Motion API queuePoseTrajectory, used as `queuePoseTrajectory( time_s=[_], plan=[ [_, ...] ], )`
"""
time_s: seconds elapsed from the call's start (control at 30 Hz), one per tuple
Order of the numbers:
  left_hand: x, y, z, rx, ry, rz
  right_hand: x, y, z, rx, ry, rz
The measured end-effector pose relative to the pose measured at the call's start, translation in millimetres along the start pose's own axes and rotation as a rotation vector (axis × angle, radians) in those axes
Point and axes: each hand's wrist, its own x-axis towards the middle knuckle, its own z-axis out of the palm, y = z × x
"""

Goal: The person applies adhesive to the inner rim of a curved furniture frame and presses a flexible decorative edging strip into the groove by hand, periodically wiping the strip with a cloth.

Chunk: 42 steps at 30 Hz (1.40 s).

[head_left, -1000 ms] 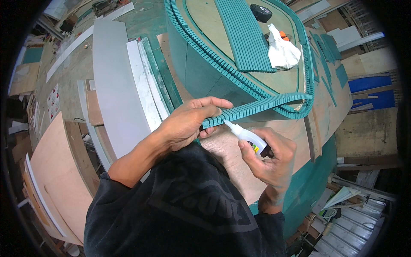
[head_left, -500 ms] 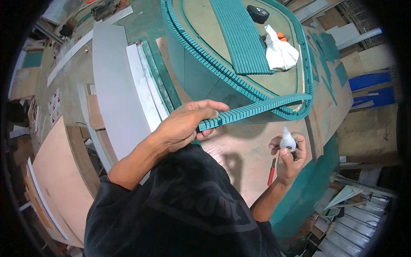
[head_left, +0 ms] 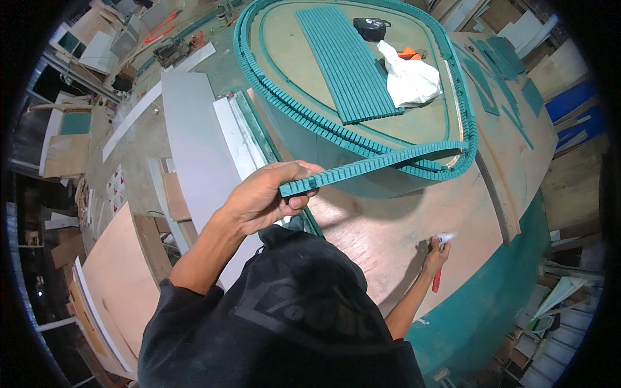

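Slotted teal strip (head_left: 362, 166) in my left grip (head_left: 259, 197), white bottle (head_left: 444, 239) in my right grip (head_left: 436, 258)

Item 1. Black garment, mine, nearest the lens (head_left: 291, 310).
Item 2. Left grip: clamped on the near end of the slotted teal strip, digits above and below it. The cut end points toward me; the length runs rightward to the rounded end of a teal drum (head_left: 291, 136), where it curls over at the rim. Whether its middle touches the rim I cannot tell.
Item 3. Right grip: reached out to the right, fingers together around the white bottle, which is blurred. Bottle meeting counter or not: cannot tell.
Item 4. Red tool (head_left: 436, 280), just beside my right wrist, partly hidden.
Item 5. Counter (head_left: 362, 220), plywood surface, under the drum.
Item 6. On the drum top: ribbed teal panel (head_left: 349, 68), white cloth (head_left: 414, 81) touching or nearly so, orange object (head_left: 409, 53) behind the cloth, black case-like object (head_left: 370, 28).
Item 7. Beyond, right: flat teal offcuts (head_left: 504, 58).

Condition notes, by my judgement. The strip could crack at a slot if I force the curl tighter, the cuts leaving little material there. Should my left grip loosen, the bend could spring the end away. The bottle, narrow in form, could tip if stood carelessly, or against the red tool.
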Motion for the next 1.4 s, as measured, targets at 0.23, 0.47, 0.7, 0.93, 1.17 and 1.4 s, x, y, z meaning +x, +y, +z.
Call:
queuePoseTrajectory(
  time_s=[0.23, 0.47, 0.7, 0.93, 1.17, 1.4],
  plan=[
    [0.1, 10.3, 5.1, 0.278, 0.097, 0.115, 4.8, 87.0, -2.5, -0.274, 0.035, -0.12],
    [-4.0, 27.9, 13.3, 0.73, 0.315, 0.322, -11.1, 111.1, -15.6, -0.821, 0.054, -0.423],
    [-3.7, 111.2, -31.0, 0.941, 0.458, 0.613, -18.1, 109.0, -17.0, -0.786, -0.012, -0.423],
    [83.2, 206.8, -63.4, 1.083, 0.526, 0.774, -22.0, 114.7, -13.1, -0.795, 0.09, -0.331],
    [176.9, 257.3, -119.6, 0.73, 0.402, 0.741, -34.1, 109.1, 27.0, -0.621, 0.233, -0.202],
    [210.2, 248.5, -94.4, 0.387, 0.138, 0.649, -46.6, 112.0, 40.5, -0.54, 0.403, -0.259]
  ],
)
